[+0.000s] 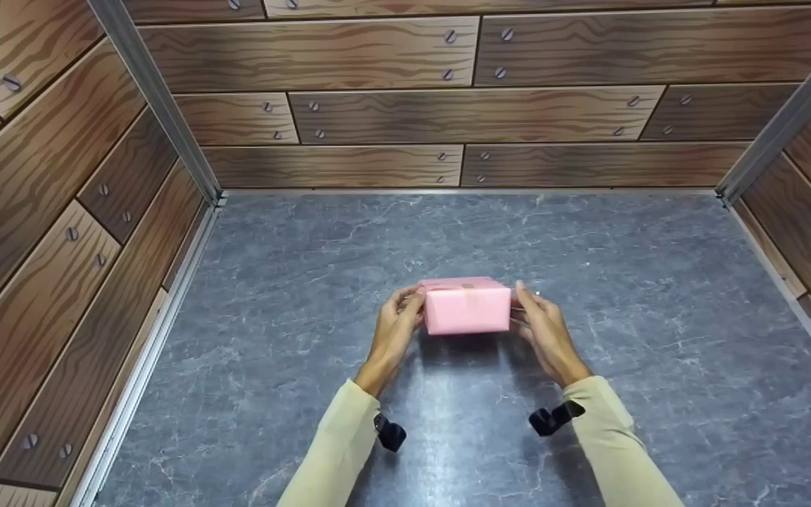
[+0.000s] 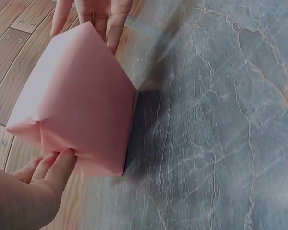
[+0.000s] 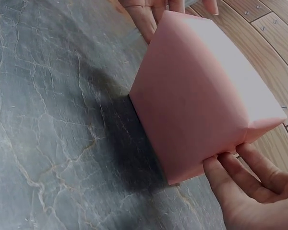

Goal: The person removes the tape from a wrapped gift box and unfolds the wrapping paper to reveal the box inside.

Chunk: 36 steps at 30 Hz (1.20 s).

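A box wrapped in pink paper (image 1: pixel 468 311) is between the two hands, its folded paper ends facing them. My left hand (image 1: pixel 397 327) presses its fingertips against the left end, at the folded flap. Against the opposite end rest the fingers of my right hand (image 1: pixel 545 331). In the wrist views the fingers (image 2: pixel 57 167) of the left hand and the fingers (image 3: pixel 225 177) of the right reach the box fairly straight, with each near thumb apart from the paper. A dark shadow lies on the surface under the box's near side.
The grey marbled surface (image 1: pixel 293 366) spreads around the box. Wood-patterned panels (image 1: pixel 377 116) wall the back and both sides, with metal strips at the corners. Small black devices (image 1: pixel 391 433) sit on both wrists, over pale yellow sleeves (image 1: pixel 338 443).
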Tool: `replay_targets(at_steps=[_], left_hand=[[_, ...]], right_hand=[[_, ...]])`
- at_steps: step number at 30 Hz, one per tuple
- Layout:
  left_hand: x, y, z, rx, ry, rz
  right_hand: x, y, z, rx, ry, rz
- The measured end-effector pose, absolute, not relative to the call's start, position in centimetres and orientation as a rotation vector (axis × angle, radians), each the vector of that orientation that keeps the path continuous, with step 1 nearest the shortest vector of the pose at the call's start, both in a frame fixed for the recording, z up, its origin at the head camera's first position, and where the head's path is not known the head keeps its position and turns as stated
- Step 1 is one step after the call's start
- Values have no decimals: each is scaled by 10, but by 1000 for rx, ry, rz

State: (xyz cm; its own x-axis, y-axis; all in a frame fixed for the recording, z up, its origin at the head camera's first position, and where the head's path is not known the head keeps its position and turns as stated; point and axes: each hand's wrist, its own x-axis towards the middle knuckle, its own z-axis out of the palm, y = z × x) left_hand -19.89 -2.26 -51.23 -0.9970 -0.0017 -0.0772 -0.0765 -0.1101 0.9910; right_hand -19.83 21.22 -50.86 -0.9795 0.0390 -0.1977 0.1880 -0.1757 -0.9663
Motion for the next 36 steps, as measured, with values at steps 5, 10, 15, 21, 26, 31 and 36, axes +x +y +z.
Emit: replay_targets(at_steps=[5, 10, 15, 21, 26, 31, 36], left_hand=[[-199, -21, -512, -111, 2068, 2294], [-199, -21, -515, -117, 2195, 2218], [-198, -20, -520, -108, 2267, 2158], [-195, -19, -529, -42, 2355, 2095], [-194, -18, -535, -6, 2362, 2116], [-192, -18, -537, -7, 2338, 2126], [-192, -18, -538, -8, 2304, 2141]], right_hand=[[-198, 213, -509, 311, 1946, -2297], [-198, 213, -513, 336, 1932, -2307], [-198, 212, -519, 371, 1945, -2306], [-196, 212, -526, 390, 2028, -2228], [-194, 212, -529, 417, 2080, -2189], [-193, 213, -532, 430, 2122, -2168], [-192, 212, -533, 450, 2141, -2151]])
